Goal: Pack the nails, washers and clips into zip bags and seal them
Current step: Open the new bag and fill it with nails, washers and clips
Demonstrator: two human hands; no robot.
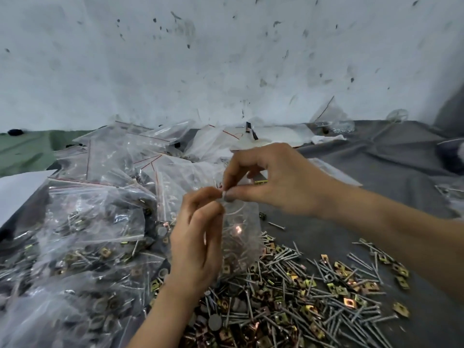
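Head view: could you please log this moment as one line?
zip bag: held up, top pinched | left hand: pinches top | right hand: pinches top | nails: loose below

The rear wall [226,59] is pale grey-white, marked with many dark scuffs and specks. A creased grey cloth [376,156] covers the table [414,247]. A green cloth [25,151] lies at far left, along the wall base. Lighting is even and diffuse.
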